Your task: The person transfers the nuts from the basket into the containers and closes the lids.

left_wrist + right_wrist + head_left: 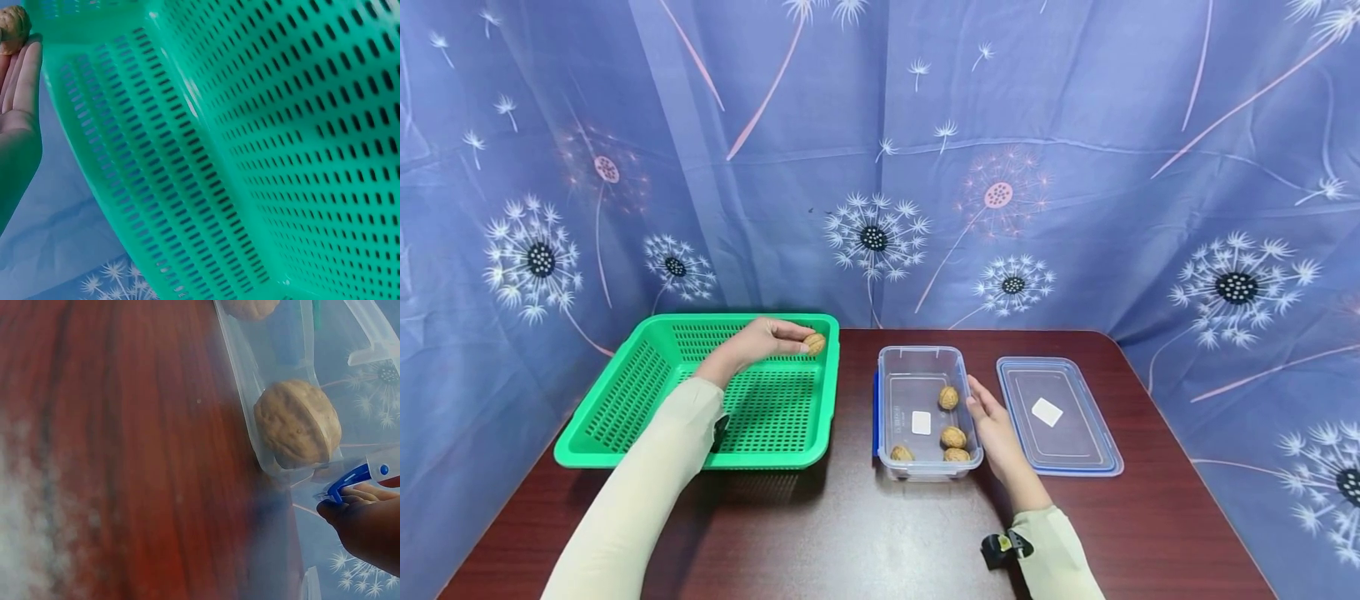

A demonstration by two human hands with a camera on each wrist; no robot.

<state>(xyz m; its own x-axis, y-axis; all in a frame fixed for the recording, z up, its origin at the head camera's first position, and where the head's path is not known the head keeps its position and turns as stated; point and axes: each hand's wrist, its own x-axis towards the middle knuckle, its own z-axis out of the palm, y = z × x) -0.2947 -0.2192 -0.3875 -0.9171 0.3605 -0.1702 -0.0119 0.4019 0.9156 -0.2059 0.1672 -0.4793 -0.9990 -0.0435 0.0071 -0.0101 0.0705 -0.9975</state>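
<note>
Pinching walnut in left hand near basket rim | gripping box with right hand (probably to steady it)

Head view: forward and down, over the table
Close wrist views: left into basket; right — seemingly tilted — at box. Head shares both.

The head view is looking bright; glare is whitening the wooden table, and the slotted green basket is casting soft shadow; the right wrist view is blurring (mostly the wood grain).
</note>
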